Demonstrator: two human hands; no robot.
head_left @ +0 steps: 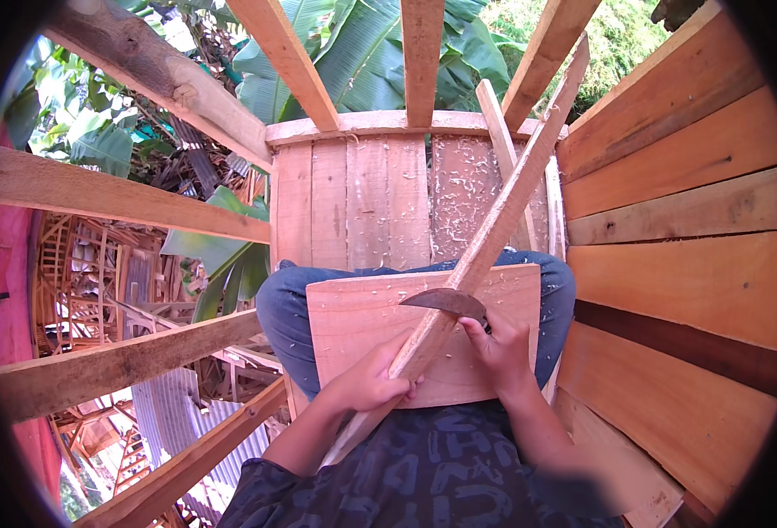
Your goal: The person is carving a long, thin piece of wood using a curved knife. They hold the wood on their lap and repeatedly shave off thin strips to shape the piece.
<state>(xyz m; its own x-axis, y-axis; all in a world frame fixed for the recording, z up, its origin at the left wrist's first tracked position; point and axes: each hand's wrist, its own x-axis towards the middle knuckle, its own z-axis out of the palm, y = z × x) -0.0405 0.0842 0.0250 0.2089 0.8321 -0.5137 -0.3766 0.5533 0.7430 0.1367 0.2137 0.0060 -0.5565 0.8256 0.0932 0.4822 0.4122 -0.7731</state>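
A long wooden strip [503, 211] slants from the lower left, by my torso, up to the far right. My left hand [378, 377] is closed around its lower part. My right hand [500, 350] is closed on a curved knife [445, 301], whose dark, hooked blade lies across the strip, pointing left. Fingers mostly hide the knife's handle. Beneath both hands, a flat wooden board [344, 326] rests across my lap.
Shavings litter the plank floor [366, 198] ahead. Another narrow strip [504, 150] leans at the far edge, behind the long one. Plank walling [679, 264] stands close on the right. Spaced wooden rails [133, 352] run along the left, with corrugated sheets [166, 414] below.
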